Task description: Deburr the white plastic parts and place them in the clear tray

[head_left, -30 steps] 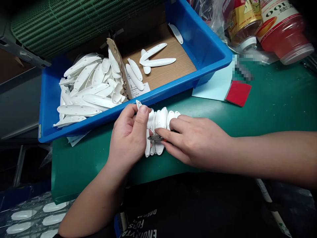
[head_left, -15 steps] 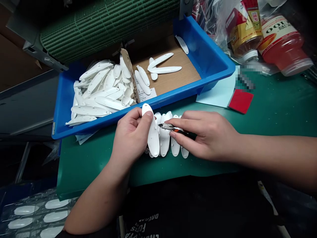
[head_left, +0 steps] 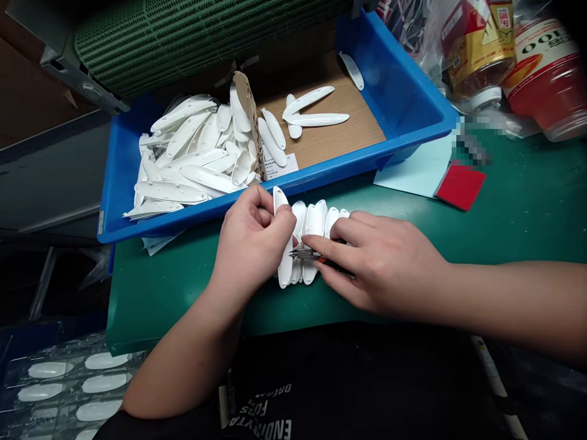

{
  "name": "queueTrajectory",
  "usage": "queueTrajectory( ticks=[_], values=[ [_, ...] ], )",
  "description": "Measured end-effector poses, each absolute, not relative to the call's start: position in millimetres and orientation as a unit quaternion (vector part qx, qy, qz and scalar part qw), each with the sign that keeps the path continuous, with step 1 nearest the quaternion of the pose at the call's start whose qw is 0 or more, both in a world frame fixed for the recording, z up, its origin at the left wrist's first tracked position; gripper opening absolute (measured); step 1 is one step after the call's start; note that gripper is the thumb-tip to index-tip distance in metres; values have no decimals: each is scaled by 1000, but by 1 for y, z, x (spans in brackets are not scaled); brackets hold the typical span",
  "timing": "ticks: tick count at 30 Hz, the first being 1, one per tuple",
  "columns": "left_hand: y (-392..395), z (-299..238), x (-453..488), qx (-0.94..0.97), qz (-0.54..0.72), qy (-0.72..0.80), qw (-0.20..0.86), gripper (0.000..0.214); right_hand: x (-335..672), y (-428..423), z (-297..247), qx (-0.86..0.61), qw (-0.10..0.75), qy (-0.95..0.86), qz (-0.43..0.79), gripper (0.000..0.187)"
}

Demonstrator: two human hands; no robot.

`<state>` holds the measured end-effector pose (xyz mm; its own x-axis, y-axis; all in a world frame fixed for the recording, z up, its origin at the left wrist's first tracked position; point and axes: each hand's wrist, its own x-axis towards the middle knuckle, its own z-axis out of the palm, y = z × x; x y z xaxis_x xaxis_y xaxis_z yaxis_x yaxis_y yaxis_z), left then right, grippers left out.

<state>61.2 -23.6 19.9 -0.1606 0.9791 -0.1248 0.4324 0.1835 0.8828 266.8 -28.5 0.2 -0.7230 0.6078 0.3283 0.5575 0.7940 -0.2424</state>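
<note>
Left hand (head_left: 252, 250): fingers curled, thumb and fingers pinching one white plastic oval piece (head_left: 285, 269) near its upper end, holding it upright. Right hand (head_left: 385, 263): fingers pressed together around the handles of small side cutters (head_left: 302, 254), tips at that piece's edge. Further oval pieces (head_left: 314, 220) stand overlapped beneath both hands on the green tabletop (head_left: 183, 293), just beside the blue tray (head_left: 151, 225).

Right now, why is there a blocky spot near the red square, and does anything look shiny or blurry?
In the head view, a pixelated patch sits just above the red pad and hides what lies there; in the same view, soft glare brightens the blue tray's inner wall.
</note>
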Motion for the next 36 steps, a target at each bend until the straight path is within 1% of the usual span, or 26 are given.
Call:
queueTrajectory(
  ticks=[3, 11, 22, 25, 29, 31, 32, 34, 36],
  values=[
    [-23, 20, 65, 527, 369, 666, 378, 11, 264, -31, 1, -320, 189, -926, 60, 34],
    [-24, 18, 70, 519, 385, 649, 403, 11, 266, -33, -1, -329, 163, -925, 98, 35],
    [-24, 17, 73, 514, 374, 672, 381, 10, 263, -34, -3, -321, 147, -928, 120, 33],
    [-24, 17, 71, 515, 374, 671, 381, 12, 264, -32, -6, -323, 180, -918, 147, 33],
    [-21, 17, 59, 522, 378, 657, 392, 22, 274, -19, -3, -342, 279, -873, 209, 32],
    [-20, 18, 53, 533, 358, 658, 393, 28, 282, -8, 3, -357, 312, -854, 216, 30],
    [-19, 18, 50, 544, 343, 660, 388, 31, 286, -2, 8, -368, 315, -850, 207, 29],
    [-18, 19, 47, 571, 312, 664, 369, 36, 293, 9, 18, -400, 289, -852, 175, 28],
    [-16, 19, 46, 600, 274, 668, 345, 39, 299, 16, 27, -429, 217, -866, 139, 30]
  ],
)
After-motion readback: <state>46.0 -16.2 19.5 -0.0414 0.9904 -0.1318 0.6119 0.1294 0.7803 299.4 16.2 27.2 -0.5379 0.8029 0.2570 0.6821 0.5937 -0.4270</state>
